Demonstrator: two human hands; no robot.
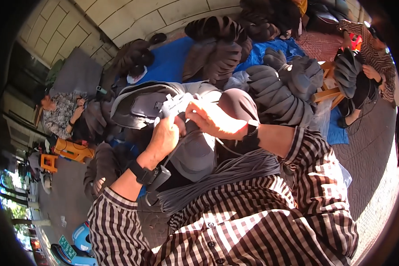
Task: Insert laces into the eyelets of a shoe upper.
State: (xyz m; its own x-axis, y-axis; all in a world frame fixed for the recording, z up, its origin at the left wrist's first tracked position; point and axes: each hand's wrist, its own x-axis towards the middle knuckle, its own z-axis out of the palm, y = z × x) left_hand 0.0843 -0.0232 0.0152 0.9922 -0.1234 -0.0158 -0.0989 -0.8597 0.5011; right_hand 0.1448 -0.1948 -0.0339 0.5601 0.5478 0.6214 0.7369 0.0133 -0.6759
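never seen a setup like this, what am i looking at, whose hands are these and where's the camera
No machine here: these are a person's bare left hand and right hand. The picture comes from a wide fisheye camera on that person's head, looking down, so straight edges bend. Both hands seem to pinch a pale piece, too sunlit to make out. Just below is a grey cap; beyond, stacked caps and a blue sheet cover the ground.

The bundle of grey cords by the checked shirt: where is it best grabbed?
Probably around the middle of the bundle of grey cords, from above: it lies crosswise, long and loose-stranded, so a whole-hand wrap should gather most strands. Its middle is uncovered, facing the camera.
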